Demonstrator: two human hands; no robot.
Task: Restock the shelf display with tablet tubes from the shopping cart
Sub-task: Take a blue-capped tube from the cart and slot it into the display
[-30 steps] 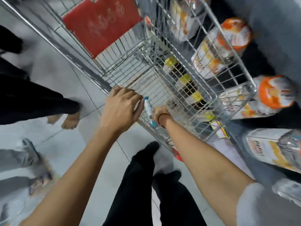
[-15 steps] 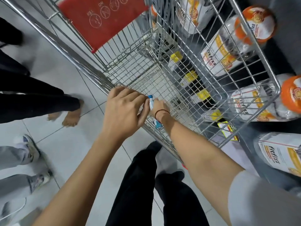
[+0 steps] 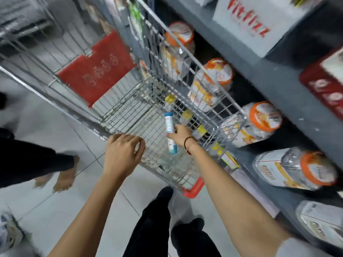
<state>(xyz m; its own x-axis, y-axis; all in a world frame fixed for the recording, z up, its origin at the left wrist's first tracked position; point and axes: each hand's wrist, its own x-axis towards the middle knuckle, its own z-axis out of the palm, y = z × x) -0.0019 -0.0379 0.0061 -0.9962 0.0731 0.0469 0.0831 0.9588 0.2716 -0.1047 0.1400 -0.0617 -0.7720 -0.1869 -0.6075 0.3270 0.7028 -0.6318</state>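
My right hand (image 3: 181,135) grips a white tablet tube with a blue cap (image 3: 169,127), held upright over the near end of the wire shopping cart (image 3: 213,115). My left hand (image 3: 123,153) hovers at the cart's near rim with fingers curled loosely and nothing in it. Several yellow-capped tubes (image 3: 186,115) show through the cart's right wall. The grey shelf display (image 3: 274,84) runs along the right, beside the cart.
Clear jars with orange lids (image 3: 256,123) lie in a row on the low shelf. White FitFizz boxes (image 3: 259,21) stand higher up. A red child-seat flap (image 3: 96,75) is in the cart. Other people's legs and a bare foot (image 3: 65,179) are on the tiled floor at left.
My right hand has lifted the blue-capped tube up and to the right, away from my left hand. My left hand has let go and opened a little. The view has tilted up toward the shelf.
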